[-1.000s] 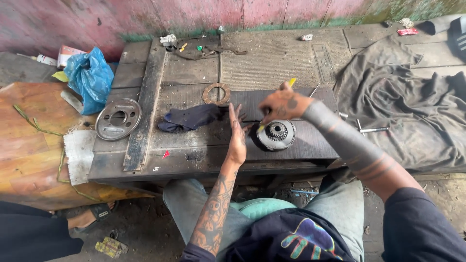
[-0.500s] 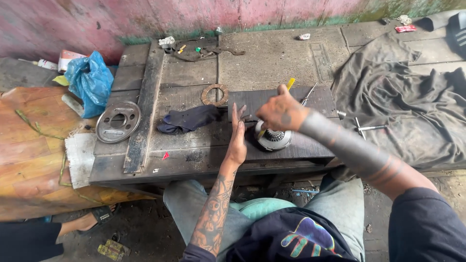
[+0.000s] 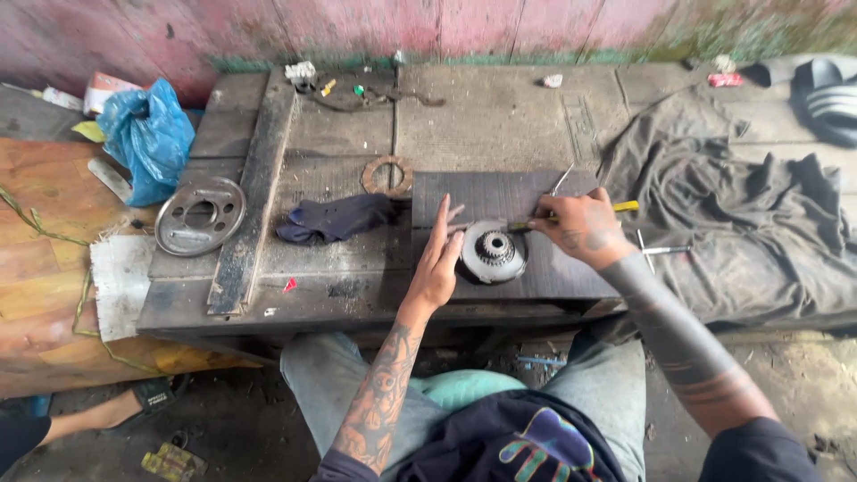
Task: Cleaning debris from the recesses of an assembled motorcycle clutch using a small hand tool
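— Any packages, labels or screens here?

— A crumpled blue plastic bag (image 3: 147, 136) at ten o'clock, beside the bench's left end. Just past it toward the pink wall lies a flat carton (image 3: 104, 89), orange-red and white.

— Anything else?

— At one o'clock, a small red wrapper (image 3: 724, 79) by the wall. At seven o'clock, a yellowish packet (image 3: 174, 462) on the ground.

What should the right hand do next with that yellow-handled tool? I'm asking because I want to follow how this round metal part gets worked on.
Probably bring the tool's tip down onto the round toothed part. The left hand already rests flat against that part's side, steadying it on the dark board, while the right hand holds the yellow-handled tool just beside it, its tip near the part's upper edge.
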